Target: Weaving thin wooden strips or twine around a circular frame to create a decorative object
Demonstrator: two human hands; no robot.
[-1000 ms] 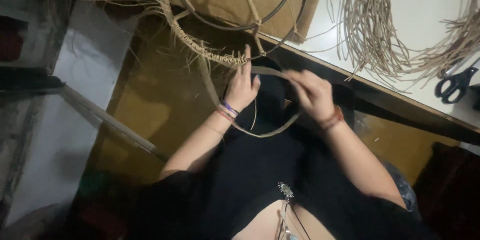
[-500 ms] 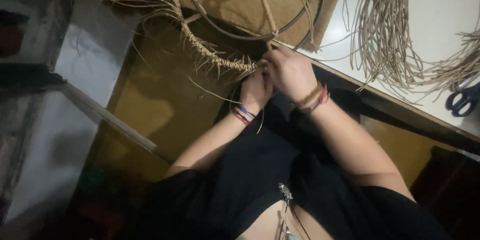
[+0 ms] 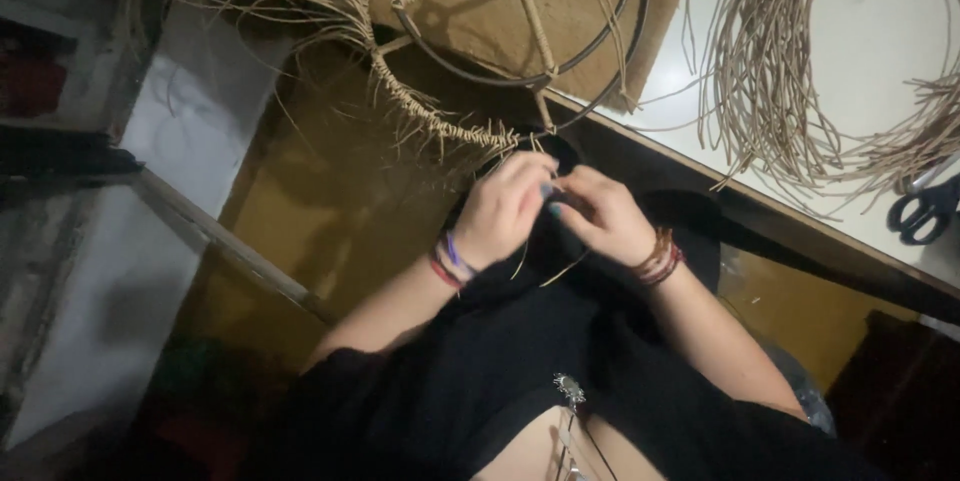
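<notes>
Pale, off-white tabletop [image 3: 860, 31] filled the upper right of the view, its dark edge running diagonally down to the right. On it lay a big loose coil of tan rattan strands [image 3: 800, 71], and at the far right edge, black-handled scissors [image 3: 925, 209] touched the coil's lower end. At the top centre, a round metal frame [image 3: 515, 16] with wrapped spokes rested on a brown mat [image 3: 480, 26], partly overhanging the tabletop. A woven rim [image 3: 430, 116] curved down from the upper left to the frame's lower edge, with long loose strands fanning out above it and short ends bristling along it. Below, a brownish floor [image 3: 290, 201] showed, and a person's black clothing filled the bottom.

Both hands met just under the rim's end, close together. The left hand [image 3: 505, 206], with coloured bands at the wrist, was curled with fingertips pinched on a thin strand [image 3: 555, 271] that looped down below the hands. The right hand [image 3: 600, 216], with beaded bracelets at the wrist, was closed on the same strand, touching the left.
</notes>
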